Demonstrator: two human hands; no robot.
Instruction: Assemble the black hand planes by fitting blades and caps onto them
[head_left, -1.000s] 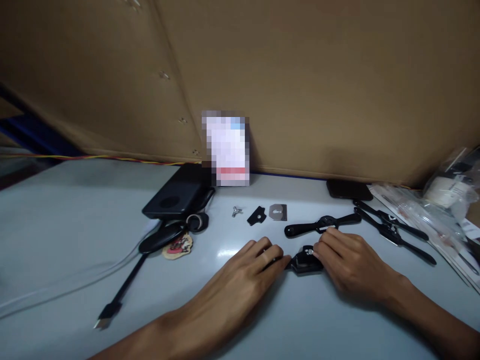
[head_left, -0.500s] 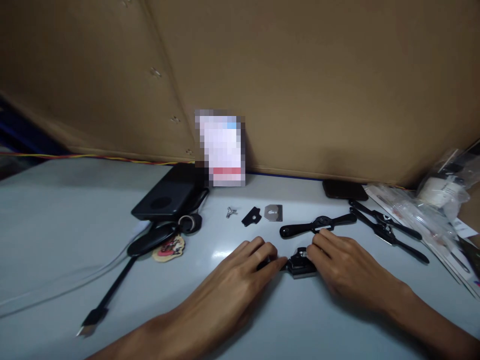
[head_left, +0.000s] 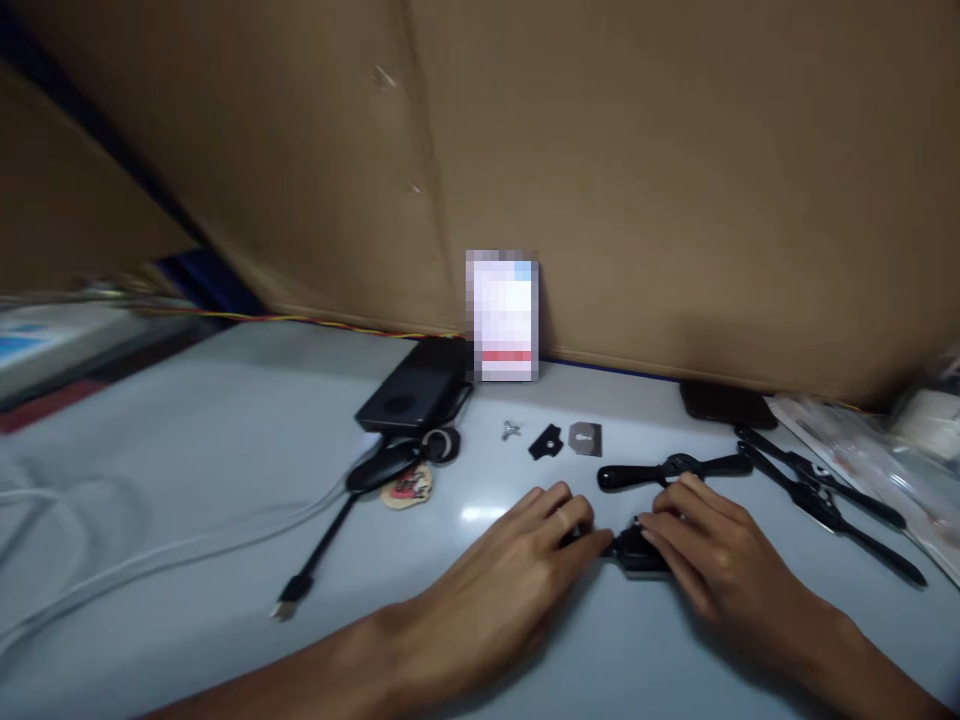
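My left hand (head_left: 544,550) is closed around the left handle of a black spokeshave (head_left: 637,568) lying low over the table. My right hand (head_left: 724,555) bends over its middle, fingers and thumb pinched at the black cap; what lies right under the fingertips is hidden. Just behind it lies a second spokeshave (head_left: 630,479), a bare body with no blade showing. Left of that, in a row, are a steel blade (head_left: 596,440), a black cap plate (head_left: 547,443) and a silver thumbscrew (head_left: 511,430).
Two more spokeshaves (head_left: 847,525) lie at the right, beside plastic packaging (head_left: 877,460). A dark flat phone-like object (head_left: 727,404) is at the back. A black box (head_left: 412,385), a short USB cable (head_left: 322,540) and a lit, blurred screen (head_left: 506,310) stand left and centre.
The camera has turned left, so everything sits farther right in view. My right fingers have shifted over the spokeshave's cap, covering the silver screw seen before. My left hand keeps its grip.
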